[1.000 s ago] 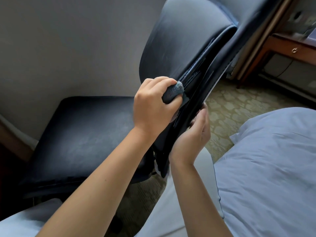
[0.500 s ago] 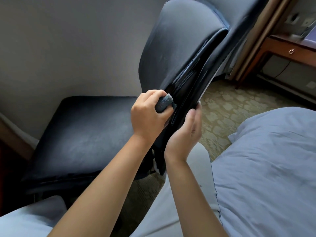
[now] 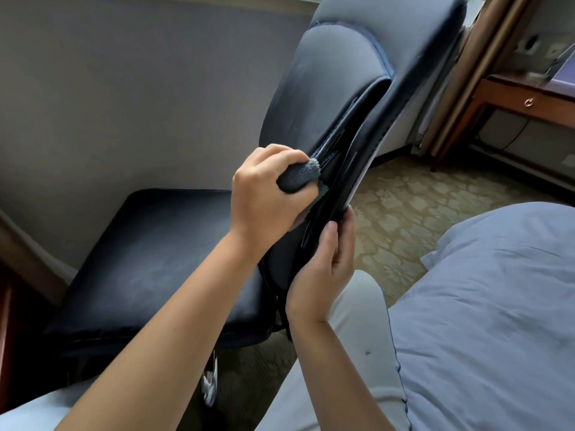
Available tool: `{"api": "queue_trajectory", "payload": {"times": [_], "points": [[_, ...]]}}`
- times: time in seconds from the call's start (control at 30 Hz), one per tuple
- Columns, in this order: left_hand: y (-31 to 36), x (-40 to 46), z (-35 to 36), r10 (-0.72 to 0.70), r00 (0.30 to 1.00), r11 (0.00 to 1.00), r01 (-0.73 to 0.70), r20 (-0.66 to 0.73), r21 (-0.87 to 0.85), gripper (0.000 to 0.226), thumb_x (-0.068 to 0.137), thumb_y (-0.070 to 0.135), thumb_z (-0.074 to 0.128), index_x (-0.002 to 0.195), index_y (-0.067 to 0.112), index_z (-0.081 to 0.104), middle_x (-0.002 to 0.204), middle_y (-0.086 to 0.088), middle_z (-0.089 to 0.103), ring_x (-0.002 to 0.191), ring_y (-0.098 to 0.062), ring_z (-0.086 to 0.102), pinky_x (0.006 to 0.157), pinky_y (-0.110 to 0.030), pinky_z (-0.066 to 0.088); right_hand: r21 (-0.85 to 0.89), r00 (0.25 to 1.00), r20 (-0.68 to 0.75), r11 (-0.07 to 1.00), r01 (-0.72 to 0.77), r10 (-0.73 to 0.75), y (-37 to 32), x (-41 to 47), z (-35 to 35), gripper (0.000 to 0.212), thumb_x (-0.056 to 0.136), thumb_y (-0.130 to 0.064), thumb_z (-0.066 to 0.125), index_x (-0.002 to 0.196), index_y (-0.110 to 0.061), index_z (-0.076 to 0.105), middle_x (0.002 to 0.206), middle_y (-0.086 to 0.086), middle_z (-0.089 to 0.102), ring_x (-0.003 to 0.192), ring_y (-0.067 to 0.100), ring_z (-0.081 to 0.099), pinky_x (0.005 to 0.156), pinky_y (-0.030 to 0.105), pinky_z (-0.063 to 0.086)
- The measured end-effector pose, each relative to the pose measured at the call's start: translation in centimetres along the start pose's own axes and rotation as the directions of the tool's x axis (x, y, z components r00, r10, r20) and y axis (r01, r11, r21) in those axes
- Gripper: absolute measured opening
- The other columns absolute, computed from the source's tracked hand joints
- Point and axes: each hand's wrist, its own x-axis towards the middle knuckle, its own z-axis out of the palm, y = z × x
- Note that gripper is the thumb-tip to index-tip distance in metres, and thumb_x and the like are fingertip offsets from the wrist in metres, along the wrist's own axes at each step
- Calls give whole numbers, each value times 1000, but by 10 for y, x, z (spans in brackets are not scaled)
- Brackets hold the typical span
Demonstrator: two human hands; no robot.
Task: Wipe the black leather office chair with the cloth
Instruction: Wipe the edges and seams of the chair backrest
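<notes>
Left hand (image 3: 264, 194) gripped the bunched grey cloth (image 3: 299, 176), fingers curled round it, pressing it into the seam along the side edge of the black leather office chair (image 3: 323, 98) backrest. Right hand (image 3: 323, 262) pinched the lower edge of the backrest, likely steadying it against the wiping push. Seat (image 3: 149, 259) lay below left.

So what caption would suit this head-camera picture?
Left hand rubs a bunched grey cloth along the black chair's backrest edge while the right hand steadies it.
</notes>
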Motion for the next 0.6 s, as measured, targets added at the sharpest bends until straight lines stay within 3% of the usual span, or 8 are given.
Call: {"api": "queue_trajectory", "payload": {"times": [0.13, 0.3, 0.43, 0.6], "points": [[5, 4, -10, -6, 1000, 995, 6, -2, -99, 10, 69, 7, 74, 79, 8, 72, 80, 2, 67, 74, -13, 63, 71, -27, 51, -9, 1000, -15, 1000, 6, -6, 5, -2, 0, 57, 83, -49, 42, 133, -23, 51, 137, -11, 52, 129, 0, 44, 110, 34, 37], [16, 22, -12, -24, 995, 984, 6, -101, -177, 12, 68, 5, 75, 79, 8, 71, 80, 3, 64, 74, -1, 58, 72, -14, 43, -13, 1000, 0, 1000, -13, 13, 5, -5, 2, 59, 83, -50, 45, 135, -23, 49, 139, -7, 51, 132, 7, 43, 111, 41, 35], [16, 26, -1, -5, 1000, 991, 5, 4, -136, 15, 69, 9, 75, 83, 9, 72, 84, 4, 67, 79, -9, 62, 76, -26, 50, 15, 999, 3, 999, -39, 39, 4, -5, 2, 62, 79, -50, 46, 135, -23, 49, 138, -10, 51, 131, 4, 42, 111, 39, 35], [6, 9, 6, -59, 998, 990, 57, -12, -126, 15, 65, 7, 70, 80, 10, 68, 80, 9, 63, 76, -12, 60, 72, -32, 51, -11, 999, 16, 999, -38, 38, 5, -5, 2, 56, 80, -52, 47, 133, -33, 48, 139, -7, 51, 132, 10, 43, 110, 43, 35]]}}
